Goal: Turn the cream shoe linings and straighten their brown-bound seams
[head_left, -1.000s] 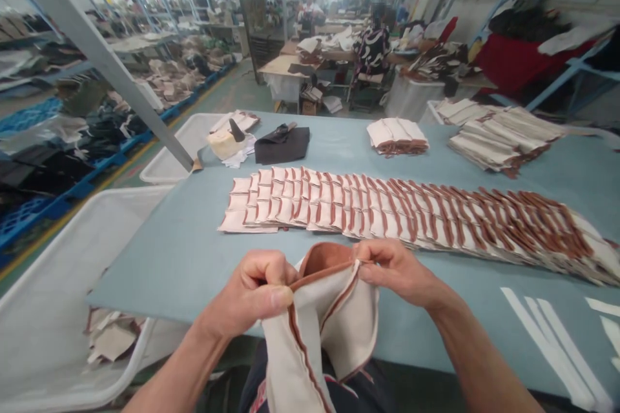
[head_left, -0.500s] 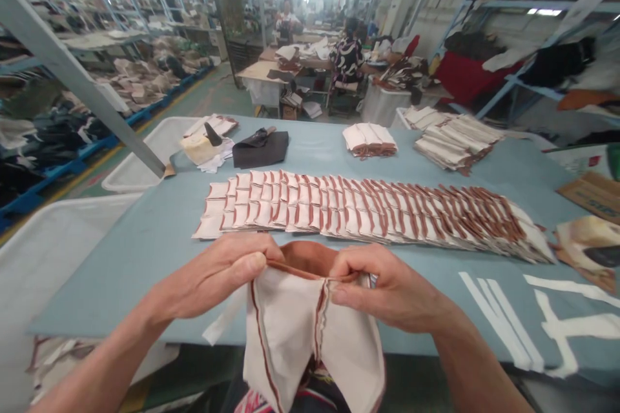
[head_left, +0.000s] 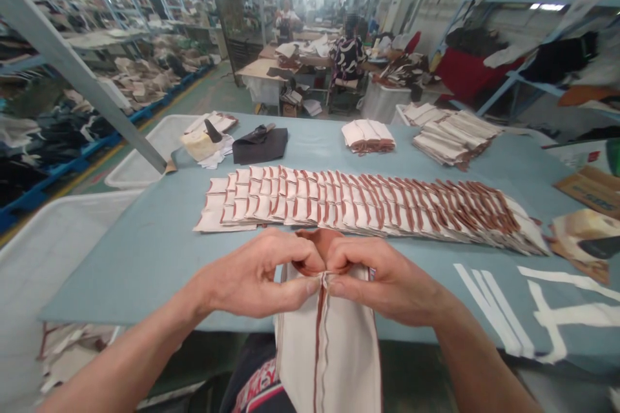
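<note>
A sewn leather piece (head_left: 300, 342), off-white outside and reddish brown inside, hangs over my lap at the table's near edge. My left hand (head_left: 271, 271) pinches its top edge just left of the centre seam. Close beside it, my right hand (head_left: 372, 277) pinches the same edge right of the seam, thumbs nearly touching. Between the hands the brown inner face bulges upward. Just beyond lies a long overlapping row of similar pieces (head_left: 310, 197) with brown edges.
The blue-grey table (head_left: 145, 258) carries two stacks of pieces (head_left: 368, 132) behind the row, a dark folded cloth (head_left: 261, 145), and white strips (head_left: 494, 310) at right. Yellowish tape rolls (head_left: 581, 232) sit near a cardboard box (head_left: 591, 187). White bins (head_left: 62, 251) stand left. A person (head_left: 349, 55) sits farther back.
My left hand has moved right along the top edge to the centre seam, meeting my right hand. The leather piece now hangs straighter, its seam in the middle.
</note>
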A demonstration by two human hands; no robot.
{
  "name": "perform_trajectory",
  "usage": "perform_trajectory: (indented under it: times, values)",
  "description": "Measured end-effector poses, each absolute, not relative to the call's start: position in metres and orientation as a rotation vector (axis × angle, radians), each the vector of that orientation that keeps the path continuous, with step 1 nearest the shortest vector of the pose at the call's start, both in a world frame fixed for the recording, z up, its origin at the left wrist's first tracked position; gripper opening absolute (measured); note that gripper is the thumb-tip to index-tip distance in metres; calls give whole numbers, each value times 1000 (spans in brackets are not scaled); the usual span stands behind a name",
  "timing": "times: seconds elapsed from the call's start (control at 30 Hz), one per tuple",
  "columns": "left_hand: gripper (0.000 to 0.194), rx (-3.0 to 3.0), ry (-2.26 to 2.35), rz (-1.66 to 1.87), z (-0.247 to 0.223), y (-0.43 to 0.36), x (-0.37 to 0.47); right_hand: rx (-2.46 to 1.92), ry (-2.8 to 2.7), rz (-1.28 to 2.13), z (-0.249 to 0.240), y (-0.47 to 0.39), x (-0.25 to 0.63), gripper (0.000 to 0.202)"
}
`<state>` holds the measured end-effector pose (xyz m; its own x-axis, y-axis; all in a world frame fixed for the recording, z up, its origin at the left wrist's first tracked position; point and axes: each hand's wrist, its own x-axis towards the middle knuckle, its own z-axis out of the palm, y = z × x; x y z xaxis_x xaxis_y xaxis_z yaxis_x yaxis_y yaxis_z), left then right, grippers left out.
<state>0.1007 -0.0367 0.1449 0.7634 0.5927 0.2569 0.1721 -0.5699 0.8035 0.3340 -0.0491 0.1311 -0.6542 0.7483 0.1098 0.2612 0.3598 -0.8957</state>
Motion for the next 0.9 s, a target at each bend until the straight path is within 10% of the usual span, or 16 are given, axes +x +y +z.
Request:
perform_trajectory:
  times: [0.9]
  values:
    - [14,1795,895,653,142,-67,104,-1002,-2191,813,120,-65,314,7]
